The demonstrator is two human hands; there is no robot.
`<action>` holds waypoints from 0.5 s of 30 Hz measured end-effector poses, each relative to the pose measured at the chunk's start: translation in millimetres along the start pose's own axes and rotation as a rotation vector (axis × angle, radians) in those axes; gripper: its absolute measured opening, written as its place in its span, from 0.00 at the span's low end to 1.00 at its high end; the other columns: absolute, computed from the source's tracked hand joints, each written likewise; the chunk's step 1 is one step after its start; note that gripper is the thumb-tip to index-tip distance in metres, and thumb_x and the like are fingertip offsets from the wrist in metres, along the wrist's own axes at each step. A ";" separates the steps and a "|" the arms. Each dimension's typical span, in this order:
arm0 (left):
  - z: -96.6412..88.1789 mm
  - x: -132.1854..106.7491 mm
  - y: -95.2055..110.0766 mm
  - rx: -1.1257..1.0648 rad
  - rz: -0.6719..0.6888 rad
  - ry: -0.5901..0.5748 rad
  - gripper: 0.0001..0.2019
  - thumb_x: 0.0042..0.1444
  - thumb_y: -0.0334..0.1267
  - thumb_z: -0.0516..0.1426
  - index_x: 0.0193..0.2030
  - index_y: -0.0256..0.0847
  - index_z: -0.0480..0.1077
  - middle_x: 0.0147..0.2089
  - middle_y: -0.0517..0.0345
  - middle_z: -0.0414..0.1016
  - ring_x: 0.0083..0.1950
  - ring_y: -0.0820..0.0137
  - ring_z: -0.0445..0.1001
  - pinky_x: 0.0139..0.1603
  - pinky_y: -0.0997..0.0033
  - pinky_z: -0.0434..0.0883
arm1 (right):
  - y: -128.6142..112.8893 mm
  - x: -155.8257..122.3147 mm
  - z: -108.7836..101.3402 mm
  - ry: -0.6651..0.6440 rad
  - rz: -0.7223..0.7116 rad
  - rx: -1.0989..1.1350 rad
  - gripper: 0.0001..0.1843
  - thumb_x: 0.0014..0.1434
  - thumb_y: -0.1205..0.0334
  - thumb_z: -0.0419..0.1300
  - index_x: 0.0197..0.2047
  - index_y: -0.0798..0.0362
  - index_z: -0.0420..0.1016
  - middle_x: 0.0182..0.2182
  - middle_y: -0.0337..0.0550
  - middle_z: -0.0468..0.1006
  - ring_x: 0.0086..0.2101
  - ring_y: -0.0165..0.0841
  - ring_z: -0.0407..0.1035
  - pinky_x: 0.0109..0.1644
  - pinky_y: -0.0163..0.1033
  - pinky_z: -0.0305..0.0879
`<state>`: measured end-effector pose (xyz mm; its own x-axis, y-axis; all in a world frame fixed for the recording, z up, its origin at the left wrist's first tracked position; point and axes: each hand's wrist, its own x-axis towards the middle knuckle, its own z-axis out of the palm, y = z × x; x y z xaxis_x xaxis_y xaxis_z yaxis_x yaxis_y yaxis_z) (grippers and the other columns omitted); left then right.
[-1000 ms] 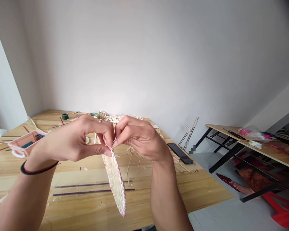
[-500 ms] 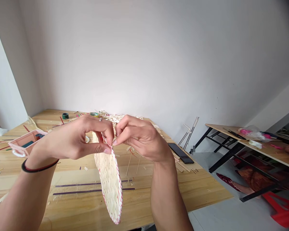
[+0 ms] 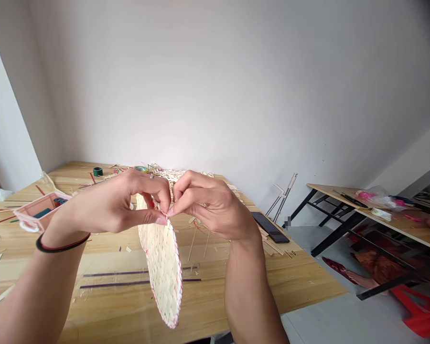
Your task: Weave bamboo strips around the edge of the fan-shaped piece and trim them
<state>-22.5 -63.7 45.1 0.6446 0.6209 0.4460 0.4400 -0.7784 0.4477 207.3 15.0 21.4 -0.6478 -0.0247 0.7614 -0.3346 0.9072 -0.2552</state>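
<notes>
A pale woven straw piece (image 3: 163, 267) hangs edge-on below my hands, its rim bound with pink-and-white stitching. My left hand (image 3: 129, 200) pinches the top of that rim between thumb and fingers. Right beside it, the fingertips of my right hand (image 3: 204, 203) are pressed together at the same spot on the rim. Whatever fine thread or strand lies between the right fingertips is too small to make out. The upper far part of the woven piece is hidden behind my hands.
On the wooden table (image 3: 122, 310) lie two dark purple strips (image 3: 111, 285), a pink basket (image 3: 39, 212), a dark green tape roll (image 3: 98, 171), a phone (image 3: 270, 227) and straw scraps. A second table (image 3: 329, 193) and a red stool (image 3: 419, 310) stand right, near another person's foot (image 3: 360, 278).
The woven piece has swung slightly, showing a little more of its face. Both hands stay at the rim, with the left shifted slightly right and up.
</notes>
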 end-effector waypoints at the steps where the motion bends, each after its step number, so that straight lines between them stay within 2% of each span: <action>1: -0.2 0.2 0.6 0.004 0.000 0.002 0.05 0.68 0.30 0.61 0.40 0.41 0.75 0.37 0.60 0.82 0.36 0.73 0.74 0.41 0.73 0.71 | 0.0 0.0 0.1 0.001 0.005 0.005 0.11 0.72 0.75 0.63 0.41 0.52 0.84 0.40 0.42 0.76 0.41 0.29 0.75 0.47 0.37 0.77; 9: -0.4 -0.6 -0.7 0.072 0.029 0.026 0.05 0.69 0.28 0.59 0.41 0.40 0.75 0.37 0.62 0.81 0.37 0.75 0.74 0.41 0.74 0.68 | -1.5 3.1 0.4 0.019 0.017 -0.030 0.07 0.70 0.73 0.66 0.43 0.51 0.83 0.40 0.41 0.79 0.41 0.29 0.76 0.49 0.37 0.76; 15: -0.5 0.9 -2.4 0.090 -0.041 0.053 0.04 0.70 0.32 0.59 0.43 0.39 0.75 0.38 0.59 0.82 0.36 0.74 0.75 0.39 0.73 0.68 | -0.1 2.3 1.2 0.030 0.072 0.008 0.06 0.72 0.72 0.64 0.48 0.54 0.80 0.41 0.43 0.82 0.43 0.31 0.76 0.50 0.39 0.74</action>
<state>-23.3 -61.2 44.8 0.5918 0.6544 0.4706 0.5211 -0.7561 0.3960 205.1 14.4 22.5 -0.6499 0.0532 0.7582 -0.2935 0.9026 -0.3149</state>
